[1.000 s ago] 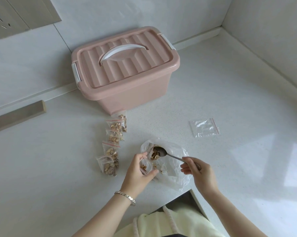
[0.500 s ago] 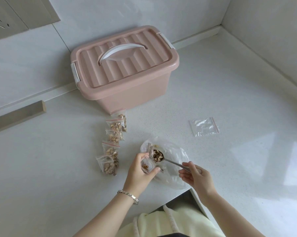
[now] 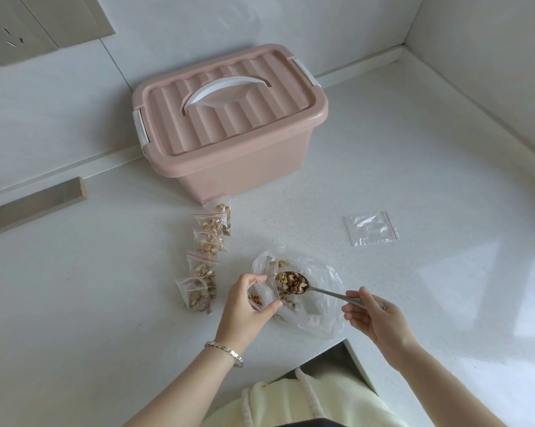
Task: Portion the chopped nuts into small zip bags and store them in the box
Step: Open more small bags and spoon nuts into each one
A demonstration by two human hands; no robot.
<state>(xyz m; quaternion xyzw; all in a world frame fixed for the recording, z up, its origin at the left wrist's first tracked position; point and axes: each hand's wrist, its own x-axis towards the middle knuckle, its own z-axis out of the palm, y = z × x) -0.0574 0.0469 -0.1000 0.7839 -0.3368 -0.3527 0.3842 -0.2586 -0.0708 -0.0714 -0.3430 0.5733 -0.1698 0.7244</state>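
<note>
**Spoon [image 3: 304, 288] lifted, loaded, beside the small zip bag [image 3: 260, 295]**

Since a second ago the spoon has come up out of the loose pile and levelled. Its bowl is now heaped with chopped nuts [image 3: 291, 282]. The right hand [image 3: 374, 315] has drawn slightly to the right, and the left hand [image 3: 247, 303] has hardly shifted. The right hand's fingers pinch the far end of the handle. The left hand curls round the small zip bag and holds its mouth open, with a few nuts inside. The spoon's bowl sits just to the right of that mouth, over the large clear bag [image 3: 318, 306] spread on the counter [image 3: 414, 149]. The spoon's long axis runs from lower right to upper left, bowl end pointing towards the left hand. Five filled zip bags [image 3: 203, 271] lie in a row left of the hands, leading up to the pink box [image 3: 229, 124], whose lid is on. An empty zip bag [image 3: 370, 229] lies well apart on the right.
</note>
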